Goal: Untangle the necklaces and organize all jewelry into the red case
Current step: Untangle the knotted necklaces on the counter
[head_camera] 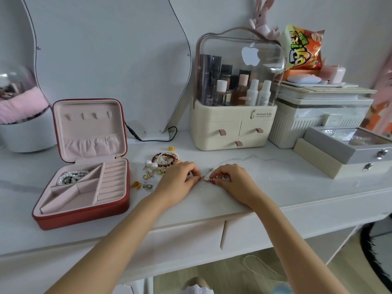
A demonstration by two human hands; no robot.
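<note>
The red case (pixel 84 215) stands open at the left of the white table, its lid upright. A pearl and dark bead piece (pixel 71 177) lies in its back left compartment. At the table's middle, my left hand (pixel 178 181) and my right hand (pixel 233 181) both pinch a thin silver necklace (pixel 206 179) between their fingertips. Loose jewelry lies just left of my left hand: a red bead bracelet (pixel 167 159), pearl earrings (pixel 151 165), gold pieces (pixel 136 184) and a small gold item (pixel 171 148).
A cream cosmetics organizer (pixel 233 126) with bottles stands behind my hands. Grey and beige boxes (pixel 343 158) sit at the right, a white bin (pixel 318 122) behind them. A mirror (pixel 106 60) with a black cable leans on the wall. The table's front edge runs below my wrists.
</note>
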